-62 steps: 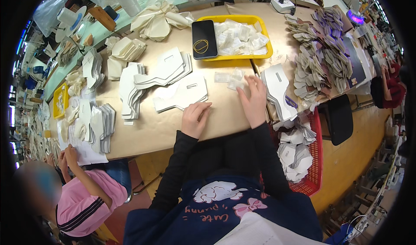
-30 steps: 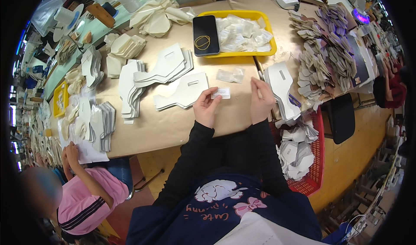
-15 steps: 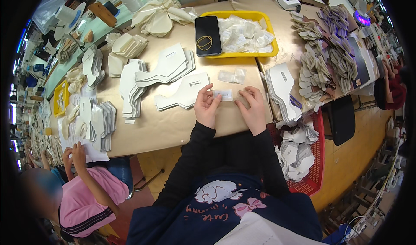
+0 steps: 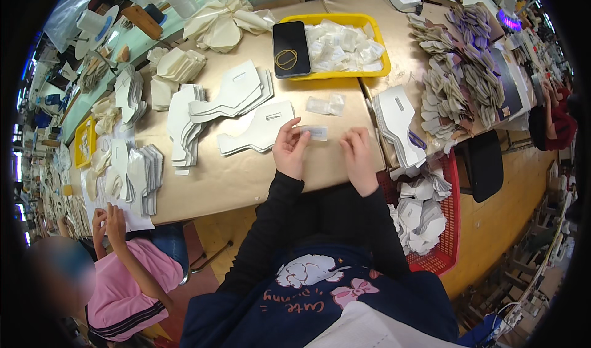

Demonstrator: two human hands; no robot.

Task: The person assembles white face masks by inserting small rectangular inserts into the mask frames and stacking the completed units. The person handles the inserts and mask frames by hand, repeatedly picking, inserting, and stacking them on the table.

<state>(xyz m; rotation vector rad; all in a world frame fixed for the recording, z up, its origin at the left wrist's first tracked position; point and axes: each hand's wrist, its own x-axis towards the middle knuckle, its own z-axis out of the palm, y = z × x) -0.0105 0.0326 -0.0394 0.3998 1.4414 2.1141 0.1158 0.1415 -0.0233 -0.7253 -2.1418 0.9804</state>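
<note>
Between the thumb and fingers of my left hand (image 4: pixel 289 152) is a small whitish label (image 4: pixel 317 133) with faint print, held just above the table. My right hand (image 4: pixel 359 160) is to the right of it, apart from the label, its fingertips drawn together; whether anything tiny is pinched there is hidden. Just beyond my hands lie two small translucent pieces (image 4: pixel 326 105), side by side. More of the same sort fill a yellow tray (image 4: pixel 386 64) farther back. A dark phone (image 4: pixel 292 49) with a yellow rubber band on it rests across the tray's left end.
Stacks of white cut pieces (image 4: pixel 261 129) spread to my left, and another stack (image 4: pixel 394 117) stands at the right. Grey bundled pieces (image 4: pixel 443 95) lie beyond that. A red basket (image 4: pixel 452 225) sits below the table edge. A co-worker in pink (image 4: pixel 132 280) works at the left.
My right hand has drawn its fingertips together and turned slightly. The left hand keeps its grip on the label. The whole view has shifted a little.
</note>
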